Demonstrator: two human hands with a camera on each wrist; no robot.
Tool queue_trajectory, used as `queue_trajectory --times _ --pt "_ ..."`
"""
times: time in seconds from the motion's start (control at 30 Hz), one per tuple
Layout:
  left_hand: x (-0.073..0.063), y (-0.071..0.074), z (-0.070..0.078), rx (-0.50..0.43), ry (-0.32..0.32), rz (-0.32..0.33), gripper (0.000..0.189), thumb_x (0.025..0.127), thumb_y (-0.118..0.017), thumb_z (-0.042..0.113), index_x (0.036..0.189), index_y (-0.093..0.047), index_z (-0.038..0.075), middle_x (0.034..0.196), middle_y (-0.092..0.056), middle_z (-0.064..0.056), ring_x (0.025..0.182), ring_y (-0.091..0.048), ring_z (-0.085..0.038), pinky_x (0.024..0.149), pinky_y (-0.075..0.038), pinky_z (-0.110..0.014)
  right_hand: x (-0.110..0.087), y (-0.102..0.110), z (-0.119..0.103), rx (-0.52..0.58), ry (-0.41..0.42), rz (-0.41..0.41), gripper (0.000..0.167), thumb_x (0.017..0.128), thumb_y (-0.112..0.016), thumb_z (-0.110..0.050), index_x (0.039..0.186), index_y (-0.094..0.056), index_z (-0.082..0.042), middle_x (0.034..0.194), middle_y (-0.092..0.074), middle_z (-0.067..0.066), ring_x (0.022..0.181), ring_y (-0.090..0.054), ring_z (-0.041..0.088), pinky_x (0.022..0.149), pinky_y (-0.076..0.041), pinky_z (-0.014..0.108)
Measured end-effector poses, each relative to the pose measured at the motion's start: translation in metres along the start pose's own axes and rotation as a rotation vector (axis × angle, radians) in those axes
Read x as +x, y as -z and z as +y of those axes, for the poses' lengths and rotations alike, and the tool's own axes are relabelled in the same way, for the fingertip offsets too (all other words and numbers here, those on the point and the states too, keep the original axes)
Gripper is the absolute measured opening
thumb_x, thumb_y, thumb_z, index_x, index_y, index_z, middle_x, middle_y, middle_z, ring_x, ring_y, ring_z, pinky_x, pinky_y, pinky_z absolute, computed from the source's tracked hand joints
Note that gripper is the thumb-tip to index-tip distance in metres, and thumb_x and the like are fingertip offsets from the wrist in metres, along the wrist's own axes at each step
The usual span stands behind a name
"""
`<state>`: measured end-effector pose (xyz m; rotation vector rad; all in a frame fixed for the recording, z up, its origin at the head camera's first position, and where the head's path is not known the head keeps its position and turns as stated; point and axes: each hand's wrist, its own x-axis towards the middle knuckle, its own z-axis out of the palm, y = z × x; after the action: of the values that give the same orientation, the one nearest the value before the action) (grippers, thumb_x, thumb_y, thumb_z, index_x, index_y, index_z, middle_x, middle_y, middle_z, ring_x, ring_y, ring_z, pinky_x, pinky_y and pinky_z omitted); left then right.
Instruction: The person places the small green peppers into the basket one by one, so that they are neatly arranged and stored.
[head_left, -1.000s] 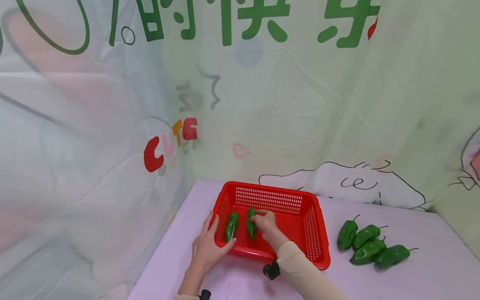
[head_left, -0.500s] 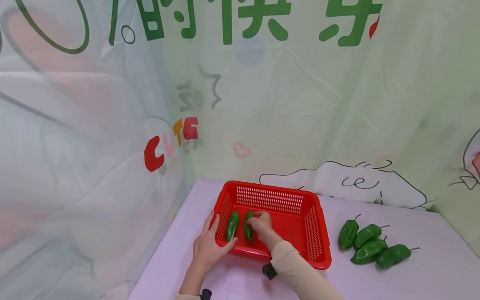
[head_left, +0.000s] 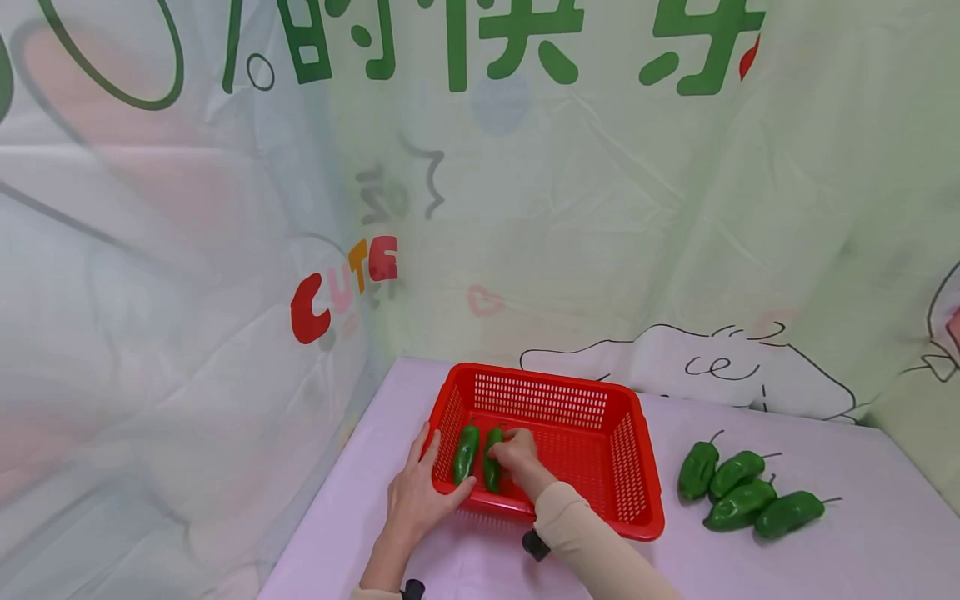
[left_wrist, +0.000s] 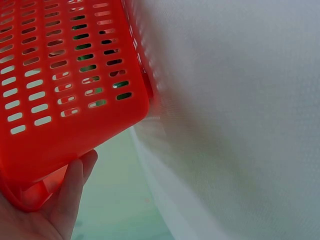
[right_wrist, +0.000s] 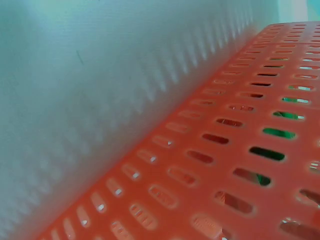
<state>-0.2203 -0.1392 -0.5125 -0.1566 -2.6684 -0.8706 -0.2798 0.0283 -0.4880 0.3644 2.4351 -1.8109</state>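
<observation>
Pinching and likely placing a pepper (head_left: 491, 476), the right hand (head_left: 519, 457) is needing to loosen, the left hand (head_left: 420, 497) gripping the basket (head_left: 555, 380).

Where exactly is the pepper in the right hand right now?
In the head view, the held pepper is in the left part of the red basket, in the right hand's grip, just right of another green pepper.

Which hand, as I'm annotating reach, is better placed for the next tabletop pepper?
The right hand, probably, after releasing its pepper: it's nearer the tabletop peppers; the left hand rests on the basket.
</observation>
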Motion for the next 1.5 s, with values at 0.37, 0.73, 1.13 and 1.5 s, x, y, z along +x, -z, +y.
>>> queue_trajectory --times 0.37,0.73,1.13,1.5 --pt "0.001 -0.001 0.003 0.0 -0.012 -0.009 0.092 0.078 -0.07 0.058 0.149 -0.043 0.006 0.158 -0.031 -0.008 0.089 -0.065 -0.028 0.081 -0.053 -0.047 -0.005 0.005 -0.003 0.022 -0.046 -0.029 0.048 0.079 -0.063 0.006 0.123 -0.049 0.019 0.107 -0.059 0.029 0.094 -0.065 0.039 0.075 -0.058 0.048" --pt "0.0 -0.002 0.004 -0.008 0.0 -0.015 0.092 0.079 -0.069 0.06 0.149 -0.043 0.007 0.159 -0.03 -0.006 0.086 -0.063 -0.023 0.081 -0.053 -0.045 -0.006 0.018 -0.015 -0.058 -0.056 0.012 0.04 0.088 -0.062 -0.007 0.12 -0.052 0.014 0.113 -0.058 0.027 0.101 -0.057 0.037 0.087 -0.053 0.049" --pt "0.0 -0.006 0.007 -0.034 0.011 -0.034 0.092 0.078 -0.071 0.057 0.15 -0.042 0.007 0.159 -0.029 -0.006 0.097 -0.063 -0.026 0.084 -0.053 -0.047 -0.008 0.039 -0.027 0.067 -0.072 -0.054 0.045 0.096 -0.058 -0.015 0.13 -0.045 0.011 0.131 -0.048 0.03 0.113 -0.054 0.046 0.089 -0.052 0.054" --pt "-0.002 -0.003 0.001 -0.033 0.01 -0.003 0.091 0.078 -0.072 0.056 0.15 -0.043 0.008 0.158 -0.031 -0.007 0.103 -0.062 -0.027 0.083 -0.053 -0.048 -0.017 0.048 -0.053 0.073 -0.017 -0.114 0.039 0.099 -0.055 -0.016 0.129 -0.049 0.008 0.131 -0.049 0.027 0.119 -0.051 0.048 0.093 -0.05 0.056"
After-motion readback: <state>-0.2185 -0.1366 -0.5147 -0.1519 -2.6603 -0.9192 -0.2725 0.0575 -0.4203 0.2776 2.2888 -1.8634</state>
